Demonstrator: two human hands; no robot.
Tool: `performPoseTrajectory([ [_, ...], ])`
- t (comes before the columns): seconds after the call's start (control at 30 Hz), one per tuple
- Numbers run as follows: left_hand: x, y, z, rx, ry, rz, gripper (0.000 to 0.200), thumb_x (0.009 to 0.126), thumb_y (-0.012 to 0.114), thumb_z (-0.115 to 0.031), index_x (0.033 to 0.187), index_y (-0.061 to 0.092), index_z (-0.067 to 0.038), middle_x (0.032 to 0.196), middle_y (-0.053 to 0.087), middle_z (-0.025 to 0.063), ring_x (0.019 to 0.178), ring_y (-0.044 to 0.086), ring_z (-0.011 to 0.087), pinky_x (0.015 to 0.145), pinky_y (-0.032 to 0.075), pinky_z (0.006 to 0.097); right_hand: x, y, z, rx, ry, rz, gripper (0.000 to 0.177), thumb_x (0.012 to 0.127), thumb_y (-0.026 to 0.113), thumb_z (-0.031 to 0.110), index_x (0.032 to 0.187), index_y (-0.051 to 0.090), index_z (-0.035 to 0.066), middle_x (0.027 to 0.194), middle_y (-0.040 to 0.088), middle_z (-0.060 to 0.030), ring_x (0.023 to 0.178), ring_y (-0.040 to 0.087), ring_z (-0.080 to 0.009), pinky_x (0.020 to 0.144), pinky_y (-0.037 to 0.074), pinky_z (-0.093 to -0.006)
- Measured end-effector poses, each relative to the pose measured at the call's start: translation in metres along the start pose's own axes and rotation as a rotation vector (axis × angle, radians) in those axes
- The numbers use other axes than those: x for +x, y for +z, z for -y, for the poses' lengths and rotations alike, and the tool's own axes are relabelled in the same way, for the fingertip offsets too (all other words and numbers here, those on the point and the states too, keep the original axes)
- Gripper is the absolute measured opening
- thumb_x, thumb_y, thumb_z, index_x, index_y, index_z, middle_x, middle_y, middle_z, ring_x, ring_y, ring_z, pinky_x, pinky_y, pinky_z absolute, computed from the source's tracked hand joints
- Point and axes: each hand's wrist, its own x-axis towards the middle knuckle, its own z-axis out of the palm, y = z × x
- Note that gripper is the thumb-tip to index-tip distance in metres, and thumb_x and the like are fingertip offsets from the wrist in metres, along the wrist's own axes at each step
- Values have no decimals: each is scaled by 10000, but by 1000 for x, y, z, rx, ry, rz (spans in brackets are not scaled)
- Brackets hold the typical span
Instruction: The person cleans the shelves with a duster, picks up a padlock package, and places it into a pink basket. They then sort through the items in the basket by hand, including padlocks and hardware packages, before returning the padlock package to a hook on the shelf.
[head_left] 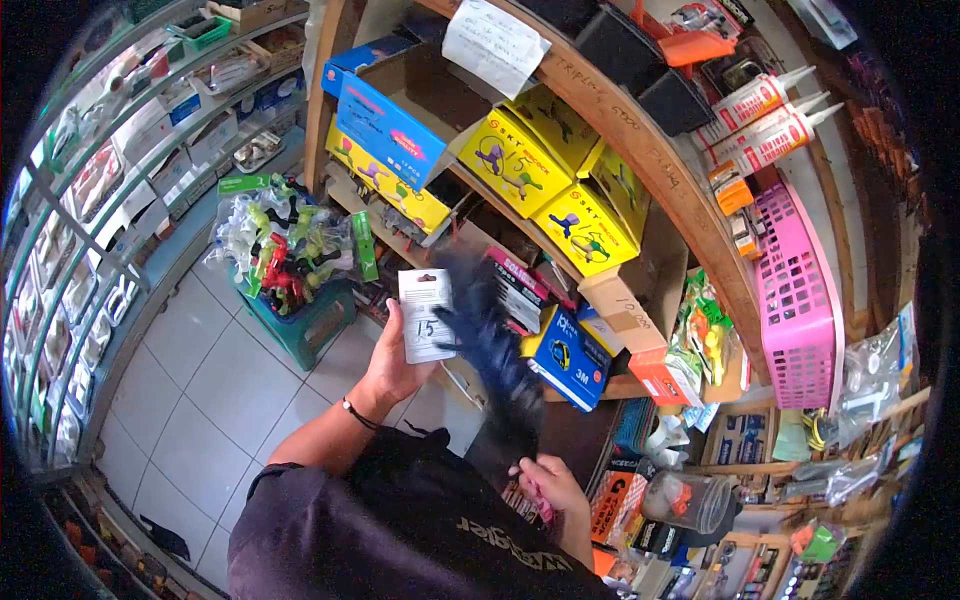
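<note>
My left hand (pixel 393 362) is closed on a white hang-tag card (pixel 426 315) with a slot at its top and "15" handwritten on it. The card stands roughly upright, facing me. Lower right, my right hand (pixel 556 487) grips a dark feather duster (pixel 490 345), its fingers wrapped round the handle end. The bristly head is smeared by motion; it slants up and left, passing close beside the card's right edge. Behind the duster are a pink-and-black box (pixel 517 290) and a blue 3M box (pixel 570 358), both partly covered by it.
Yellow SKT boxes (pixel 515 162) and an open blue box (pixel 390 125) fill the wooden shelf ahead. Packaged coloured parts (pixel 285 235) are heaped on a green stool (pixel 312 325) at left. A pink basket (pixel 800 290) stands at right. Barred glass shelving (pixel 110 190) lines the left side.
</note>
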Motion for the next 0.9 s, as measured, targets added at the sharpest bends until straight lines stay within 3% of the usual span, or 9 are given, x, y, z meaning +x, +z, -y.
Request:
performPoseTrajectory([
  [0.07, 1, 3, 3, 103, -87, -255, 648, 846, 325, -594, 1256, 397, -98, 1143, 539, 86, 1019, 534, 235, 896, 413, 402, -5, -6, -6, 3, 71, 142, 278, 916, 461, 228, 856, 530, -35, 520, 413, 4, 415, 355, -60, 372, 274, -221],
  [0.17, 0, -3, 2, 163, -53, -146, 668, 845, 287, -609, 1263, 392, -98, 1141, 543, 82, 1036, 526, 233, 904, 411, 392, -4, -2, -8, 73, -23, -92, 269, 917, 458, 226, 859, 541, -23, 517, 408, 6, 402, 349, -61, 365, 273, -219],
  [0.33, -4, 6, -4, -3, -125, -279, 596, 892, 298, -532, 1253, 403, -70, 1189, 509, 87, 1112, 470, 248, 956, 359, 424, 2, -7, -22, 100, 11, 86, 265, 909, 477, 229, 828, 557, -10, 515, 417, 12, 399, 359, -65, 366, 288, -223],
  [0.4, -4, -4, -6, -256, -108, -89, 536, 896, 339, -496, 1232, 450, -93, 1183, 512, 82, 1102, 467, 259, 980, 329, 401, 9, -6, -26, -216, -143, 108, 265, 906, 484, 234, 832, 562, -8, 513, 421, 18, 400, 363, -63, 370, 295, -223],
  [0.6, -16, 0, -22, 1, 35, -394, 412, 901, 404, -391, 1189, 488, -108, 1092, 560, 77, 1003, 521, 242, 925, 376, 403, 26, -2, -5, -41, 2, 231, 279, 892, 507, 241, 746, 583, 16, 519, 463, 12, 401, 397, -65, 375, 310, -229],
  [0.7, -25, -6, -39, 106, 32, -91, 435, 902, 392, -392, 1225, 465, -110, 1108, 555, 89, 993, 525, 247, 915, 392, 396, 43, 6, -3, -285, -91, 268, 236, 904, 479, 190, 851, 567, -22, 510, 420, 1, 393, 375, -75, 366, 306, -230],
  [0.77, -26, 26, -43, 51, 158, -362, 467, 894, 401, -434, 1204, 483, -95, 1087, 563, 92, 950, 544, 248, 873, 420, 388, 52, 15, 1, -163, -60, 295, 237, 902, 483, 193, 844, 569, -20, 506, 418, 2, 394, 378, -76, 369, 308, -228],
  [0.87, -32, 13, -50, 66, 213, -284, 500, 891, 398, -435, 1217, 458, -61, 1159, 534, 96, 990, 537, 264, 885, 419, 380, 55, 25, 22, -121, -28, 390, 253, 897, 494, 204, 790, 571, -13, 505, 433, -2, 400, 396, -77, 374, 311, -227],
  [0.9, -36, 10, -56, 439, 193, -103, 496, 891, 405, -419, 1226, 446, -56, 1175, 526, 102, 1002, 533, 274, 892, 417, 379, 56, 28, 25, -263, -72, 386, 268, 898, 494, 210, 766, 569, -12, 509, 442, -5, 401, 398, -77, 375, 311, -227],
])
